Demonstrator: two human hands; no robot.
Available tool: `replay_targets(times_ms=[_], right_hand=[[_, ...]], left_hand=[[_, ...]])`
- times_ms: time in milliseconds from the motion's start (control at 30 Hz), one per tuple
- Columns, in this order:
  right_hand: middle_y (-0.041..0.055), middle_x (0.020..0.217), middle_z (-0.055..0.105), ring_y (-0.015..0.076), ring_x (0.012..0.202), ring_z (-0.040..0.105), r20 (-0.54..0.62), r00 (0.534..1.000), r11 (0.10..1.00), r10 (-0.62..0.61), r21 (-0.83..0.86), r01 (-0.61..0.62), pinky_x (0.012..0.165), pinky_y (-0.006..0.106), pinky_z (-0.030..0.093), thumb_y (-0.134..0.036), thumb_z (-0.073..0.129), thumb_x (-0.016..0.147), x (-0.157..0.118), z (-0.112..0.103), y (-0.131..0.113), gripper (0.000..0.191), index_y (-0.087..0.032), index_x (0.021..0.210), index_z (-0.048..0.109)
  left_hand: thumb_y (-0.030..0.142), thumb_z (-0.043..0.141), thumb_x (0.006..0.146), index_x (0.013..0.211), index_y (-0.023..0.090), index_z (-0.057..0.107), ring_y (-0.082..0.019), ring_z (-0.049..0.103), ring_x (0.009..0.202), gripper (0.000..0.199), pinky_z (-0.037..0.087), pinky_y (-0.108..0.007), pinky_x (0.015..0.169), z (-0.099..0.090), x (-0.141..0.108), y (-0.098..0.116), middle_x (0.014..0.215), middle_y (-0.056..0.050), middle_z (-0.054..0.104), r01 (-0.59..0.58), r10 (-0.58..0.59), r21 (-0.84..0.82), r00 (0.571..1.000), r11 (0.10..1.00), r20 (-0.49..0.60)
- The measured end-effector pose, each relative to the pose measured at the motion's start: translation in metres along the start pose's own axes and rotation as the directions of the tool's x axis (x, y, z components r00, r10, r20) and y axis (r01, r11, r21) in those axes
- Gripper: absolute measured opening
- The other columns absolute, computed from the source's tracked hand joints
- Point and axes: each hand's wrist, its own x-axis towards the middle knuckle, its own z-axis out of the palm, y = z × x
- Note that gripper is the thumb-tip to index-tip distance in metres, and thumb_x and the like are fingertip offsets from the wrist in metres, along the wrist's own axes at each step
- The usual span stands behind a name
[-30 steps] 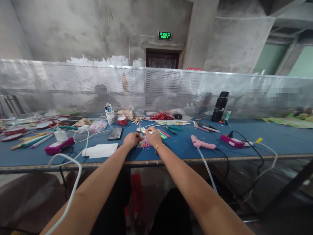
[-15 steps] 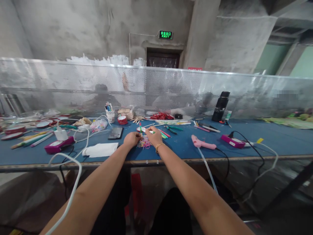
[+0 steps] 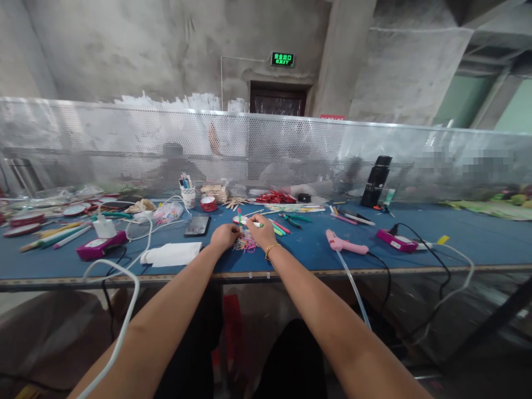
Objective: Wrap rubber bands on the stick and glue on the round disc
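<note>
Near the table's front edge, my left hand point(image 3: 224, 237) is closed on the lower end of a narrow craft stick point(image 3: 240, 216), which stands upright with red and green colour on its upper part. My right hand point(image 3: 261, 235) grips a white marker point(image 3: 257, 224) with a green end, lying crosswise close to the stick. Whether the marker's tip touches the stick is too small to tell. Below and between both hands lies a tangled heap of thin multicoloured strands point(image 3: 246, 244). Just behind the hands are several coloured markers point(image 3: 279, 228).
A pink glue gun point(image 3: 347, 244) and a purple box point(image 3: 395, 241) with cables lie to the right. White paper point(image 3: 172, 254), a phone point(image 3: 197, 225) and another purple box point(image 3: 101, 245) are leftward. Farther back stand a pen cup point(image 3: 188, 197), red discs point(image 3: 208, 204), pliers point(image 3: 291, 220) and a black bottle point(image 3: 376, 182).
</note>
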Motion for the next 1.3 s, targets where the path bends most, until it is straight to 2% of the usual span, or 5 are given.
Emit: replay_targets(times_ms=[300, 533, 800, 1100, 1300], right_hand=[[0.0002, 0.073, 0.065, 0.0164, 0.072, 0.056, -0.043, 0.997, 0.996, 0.062, -0.058, -0.065, 0.069, 0.026, 0.041, -0.037, 0.048, 0.081, 0.0007, -0.0020, -0.0019, 0.023, -0.022, 0.065, 0.056], [-0.0010, 0.074, 0.065, 0.0154, 0.074, 0.057, -0.002, 1.000, 1.000, -0.009, 0.005, 0.009, 0.072, 0.025, 0.042, -0.036, 0.049, 0.081, 0.0001, 0.0000, 0.0000, 0.023, -0.022, 0.065, 0.056], [-0.0005, 0.072, 0.065, 0.0159, 0.072, 0.056, -0.035, 0.997, 0.996, 0.064, -0.054, -0.066, 0.069, 0.025, 0.042, -0.037, 0.047, 0.081, 0.0007, -0.0012, -0.0013, 0.023, -0.022, 0.065, 0.055], [-0.0005, 0.075, 0.066, 0.0156, 0.075, 0.057, 0.019, 1.000, 1.000, 0.005, -0.008, -0.005, 0.071, 0.024, 0.042, -0.037, 0.048, 0.081, 0.0000, 0.0002, -0.0009, 0.023, -0.022, 0.066, 0.057], [0.0003, 0.075, 0.066, 0.0162, 0.074, 0.056, -0.024, 0.997, 0.996, 0.070, -0.057, -0.071, 0.069, 0.025, 0.042, -0.037, 0.047, 0.081, 0.0004, -0.0010, -0.0005, 0.024, -0.022, 0.066, 0.056]], left_hand=[[0.045, 0.063, 0.076, 0.074, 0.023, 0.070, -0.013, 0.052, 0.061, 0.023, 0.029, -0.024, 0.054, 0.0009, 0.0004, -0.0008, 0.065, 0.001, 0.063, -0.010, 0.010, 0.004, 1.000, 1.000, -0.007], [0.043, 0.064, 0.075, 0.074, 0.023, 0.070, -0.012, 0.053, 0.061, 0.021, 0.030, -0.024, 0.054, 0.0004, -0.0007, 0.0000, 0.066, 0.001, 0.064, -0.004, 0.004, -0.022, 1.000, 1.000, -0.005], [0.044, 0.064, 0.076, 0.075, 0.023, 0.070, -0.012, 0.053, 0.061, 0.022, 0.030, -0.023, 0.054, 0.0005, -0.0008, 0.0004, 0.067, 0.001, 0.064, 0.004, -0.004, -0.005, 1.000, 1.000, -0.005], [0.042, 0.064, 0.076, 0.077, 0.023, 0.072, -0.014, 0.056, 0.067, 0.020, 0.032, -0.023, 0.056, 0.0007, 0.0003, -0.0012, 0.069, 0.000, 0.066, -0.013, 0.013, -0.011, 1.000, 1.000, -0.004], [0.044, 0.064, 0.075, 0.077, 0.023, 0.072, -0.014, 0.056, 0.064, 0.023, 0.032, -0.024, 0.056, 0.0001, -0.0009, 0.0004, 0.067, 0.000, 0.065, 0.005, -0.005, -0.007, 1.000, 1.000, 0.003]])
